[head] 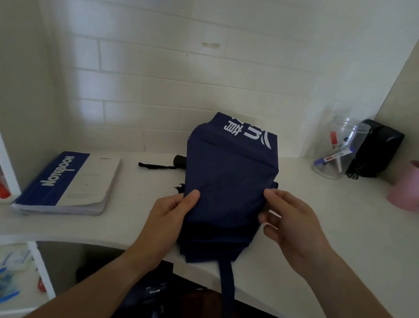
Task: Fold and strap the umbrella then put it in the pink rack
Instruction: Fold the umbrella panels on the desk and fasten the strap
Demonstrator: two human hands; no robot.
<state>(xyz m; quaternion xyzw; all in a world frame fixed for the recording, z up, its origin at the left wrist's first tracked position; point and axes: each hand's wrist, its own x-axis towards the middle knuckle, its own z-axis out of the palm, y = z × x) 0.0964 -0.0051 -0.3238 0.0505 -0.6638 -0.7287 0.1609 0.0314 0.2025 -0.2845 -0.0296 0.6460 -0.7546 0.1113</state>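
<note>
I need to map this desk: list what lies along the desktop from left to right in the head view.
Notebook → black wrist cord → navy umbrella, held by left hand and right hand → clear jar of markers → black box → pink cup.

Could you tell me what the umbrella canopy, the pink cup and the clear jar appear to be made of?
Umbrella canopy: thin navy woven fabric, probably nylon or polyester; it creases softly and has a slight sheen. Pink cup: likely matte plastic, with a smooth, even colour. Clear jar: transparent plastic or glass, since the markers show through it; I cannot tell which.
</note>
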